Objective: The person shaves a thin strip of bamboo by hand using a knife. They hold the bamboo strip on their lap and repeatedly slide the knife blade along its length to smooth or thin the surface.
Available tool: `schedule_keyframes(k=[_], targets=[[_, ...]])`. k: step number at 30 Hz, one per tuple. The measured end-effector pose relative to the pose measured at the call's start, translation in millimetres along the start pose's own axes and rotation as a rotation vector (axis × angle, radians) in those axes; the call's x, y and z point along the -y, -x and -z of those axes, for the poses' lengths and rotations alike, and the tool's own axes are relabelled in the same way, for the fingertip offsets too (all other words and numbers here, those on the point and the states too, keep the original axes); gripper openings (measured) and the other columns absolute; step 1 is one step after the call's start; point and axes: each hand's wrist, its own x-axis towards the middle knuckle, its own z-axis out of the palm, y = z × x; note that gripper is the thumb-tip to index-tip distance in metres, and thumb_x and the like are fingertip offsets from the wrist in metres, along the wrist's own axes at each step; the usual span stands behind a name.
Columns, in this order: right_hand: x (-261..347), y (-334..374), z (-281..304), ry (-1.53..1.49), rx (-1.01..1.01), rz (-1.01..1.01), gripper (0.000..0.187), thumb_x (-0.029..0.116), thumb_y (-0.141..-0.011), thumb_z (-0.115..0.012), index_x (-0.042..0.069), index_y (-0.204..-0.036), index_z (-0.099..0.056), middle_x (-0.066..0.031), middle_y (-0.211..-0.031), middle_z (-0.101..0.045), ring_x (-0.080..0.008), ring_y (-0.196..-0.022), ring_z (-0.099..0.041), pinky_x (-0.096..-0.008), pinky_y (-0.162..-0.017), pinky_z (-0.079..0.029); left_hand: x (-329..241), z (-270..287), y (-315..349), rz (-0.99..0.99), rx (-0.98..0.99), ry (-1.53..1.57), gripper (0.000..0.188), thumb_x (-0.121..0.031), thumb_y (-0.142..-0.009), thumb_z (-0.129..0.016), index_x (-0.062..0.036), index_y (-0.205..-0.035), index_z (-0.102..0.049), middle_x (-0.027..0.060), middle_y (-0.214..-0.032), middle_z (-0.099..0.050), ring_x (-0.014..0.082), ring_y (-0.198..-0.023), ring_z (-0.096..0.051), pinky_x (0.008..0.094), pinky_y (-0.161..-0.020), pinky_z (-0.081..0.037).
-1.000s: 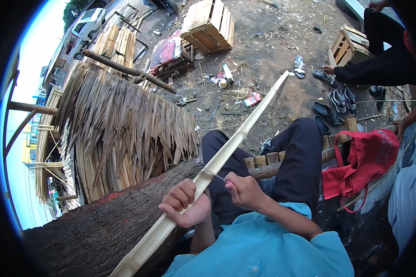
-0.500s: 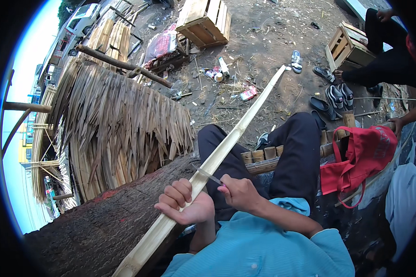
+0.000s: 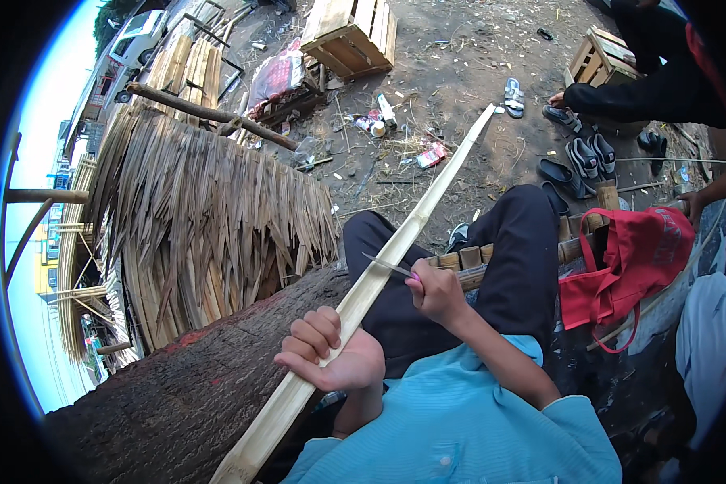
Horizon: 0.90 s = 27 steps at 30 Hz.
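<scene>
A long pale bamboo strip (image 3: 411,224) runs slantwise from the lower edge up past my knees, tapering at its far end. Wrapped round its lower part is my left hand (image 3: 331,348), fingers curled over the edge. My right hand (image 3: 437,292) grips a small knife (image 3: 389,264) by a handle that shows a bit of pink. The blade lies across the strip, a short way above my left hand. Most of the knife handle is hidden in my fist.
A thick dark log (image 3: 177,403) lies at my left, below a thatch panel (image 3: 218,210). Wooden crates (image 3: 351,40) stand on the littered ground. At right are a red bag (image 3: 629,258), white cloth (image 3: 710,347), several shoes (image 3: 581,157) and another person's leg (image 3: 653,93).
My right hand and the knife have slid up along the strip, away from my left hand. My left hand keeps its hold. The other person's hand at the far right has shifted slightly.
</scene>
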Motion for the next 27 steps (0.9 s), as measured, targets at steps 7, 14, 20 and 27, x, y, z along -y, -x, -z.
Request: schedule_keyframes(k=[7, 14, 20, 27], targets=[[55.8, 17.0, -11.8, -0.200, 0.078, 0.120, 0.030, 0.030, -0.092, -0.051, 0.006, -0.078, -0.041, -0.0124, -0.058, -0.053, -0.0338, -0.049, -0.055, -0.0427, -0.042, -0.042, -1.0, -1.6, -7.6, -0.004, -0.003, 0.077, 0.046, -0.034, -0.101, -0.030, -0.0172, -0.058, -0.025, -0.0047, -0.055, -0.021, 0.0070, -0.048, -0.018, 0.0235, -0.049, -0.019], [13.5, 5.2, -6.6, -0.016, 0.087, -0.115, 0.028, 0.029, -0.093, -0.049, 0.005, -0.080, -0.042, -0.0144, -0.056, -0.054, -0.0363, -0.052, -0.057, -0.0453, -0.043, -0.043, 5.5, 4.3, -18.3, -0.035, -0.085, -0.029, 0.046, -0.035, -0.101, -0.029, -0.0169, -0.058, -0.025, -0.0048, -0.055, -0.020, 0.0067, -0.048, -0.017, 0.0237, -0.048, -0.018], [-4.9, -0.5, -10.6, -0.064, -0.067, -0.140, 0.027, 0.028, -0.094, -0.048, 0.005, -0.083, -0.044, -0.0169, -0.057, -0.055, -0.0385, -0.054, -0.057, -0.0474, -0.045, -0.043, 2.3, -5.3, -8.5, -0.008, 0.001, 0.035, 0.046, -0.035, -0.101, -0.030, -0.0168, -0.059, -0.025, -0.0044, -0.055, -0.020, 0.0067, -0.047, -0.018, 0.0234, -0.049, -0.018], [-1.0, 1.5, -12.0, -0.161, 0.015, -0.101, 0.024, 0.024, -0.094, -0.048, 0.003, -0.084, -0.043, -0.0203, -0.058, -0.054, -0.0424, -0.058, -0.057, -0.0497, -0.048, -0.042, 0.0, 3.1, -7.8, -0.038, -0.023, -0.003, 0.047, -0.036, -0.100, -0.030, -0.0168, -0.058, -0.025, -0.0046, -0.055, -0.021, 0.0066, -0.047, -0.018, 0.0233, -0.049, -0.018]])
